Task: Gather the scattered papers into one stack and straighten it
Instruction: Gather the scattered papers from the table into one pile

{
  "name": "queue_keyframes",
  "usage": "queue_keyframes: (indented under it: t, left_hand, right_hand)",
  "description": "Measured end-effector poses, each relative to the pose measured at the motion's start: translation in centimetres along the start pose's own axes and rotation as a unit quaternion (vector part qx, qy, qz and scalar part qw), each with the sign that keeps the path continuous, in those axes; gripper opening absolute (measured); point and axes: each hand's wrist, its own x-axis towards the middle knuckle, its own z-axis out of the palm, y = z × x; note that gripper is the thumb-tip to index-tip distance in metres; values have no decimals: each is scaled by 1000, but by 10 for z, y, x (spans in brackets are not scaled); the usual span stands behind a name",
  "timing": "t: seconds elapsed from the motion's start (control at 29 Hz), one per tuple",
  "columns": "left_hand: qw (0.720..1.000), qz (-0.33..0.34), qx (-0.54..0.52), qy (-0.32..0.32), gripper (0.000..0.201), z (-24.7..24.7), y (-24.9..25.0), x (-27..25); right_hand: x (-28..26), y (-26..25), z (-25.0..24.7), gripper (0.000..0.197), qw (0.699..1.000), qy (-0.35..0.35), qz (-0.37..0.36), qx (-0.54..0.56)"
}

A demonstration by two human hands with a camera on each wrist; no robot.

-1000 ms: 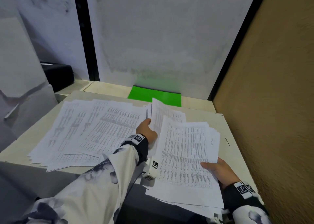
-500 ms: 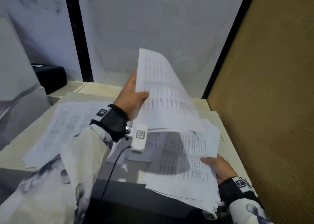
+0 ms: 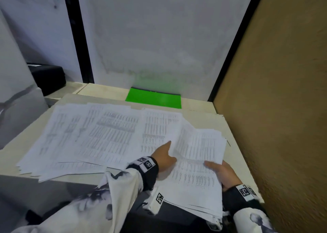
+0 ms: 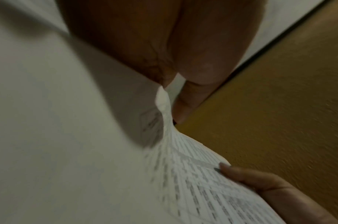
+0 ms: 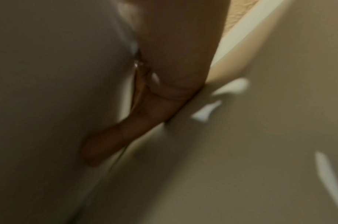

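Printed sheets [image 3: 99, 135] lie fanned over the left and middle of the beige table [image 3: 200, 113]. At the right front a gathered stack [image 3: 198, 181] overhangs the table edge. My right hand [image 3: 223, 172] grips the stack's right side, thumb [image 4: 246, 175] on top and fingers underneath. One sheet [image 3: 196, 144] lies slightly bowed on top of the stack. My left hand [image 3: 164, 156] pinches its left edge [image 4: 164, 103] between thumb and fingers. The right wrist view is blurred and shows only a finger [image 5: 126, 131] against paper.
A green folder [image 3: 154, 99] lies flat at the back of the table against the white wall. A brown panel [image 3: 274, 109] closes off the right side right beside the stack. A black box [image 3: 47, 77] sits at the back left.
My left hand picked one sheet off the spread, swung it up and over to the right, and has brought it down onto the stack. The right hand kept its grip.
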Motion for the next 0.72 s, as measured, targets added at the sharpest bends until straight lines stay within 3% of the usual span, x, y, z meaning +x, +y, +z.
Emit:
queue_keyframes:
  t: [0.07,0.14,0.24,0.34,0.55,0.62,0.72]
  left_hand:
    - [991,-1,131,6,70,-6,9,8]
    - [961,-7,265,78,48,-23,12,15]
    - [909,-95,384,129,53,-54,-1,21]
    - [890,-155,415,108,72,-70,-18,19]
    - [899,-201,382,72,131,-93,-60,7]
    - [900,-214,369,89,138,-103,-68,4]
    - [892,-220,382,101,130,-109,-66,-1]
  right_hand:
    - [2,6,-3,44,999,-5,-22,-34]
    - [1,7,-4,46,998,-4,-30,-47]
    - [3,8,-6,45,998,2,-38,-50]
    - [2,9,-7,42,998,4,-47,-51]
    - [8,13,-12,42,998,24,-54,-31]
    - [7,12,-11,41,998,18,-56,-32]
    - [5,10,-8,40,997,10,-60,-41]
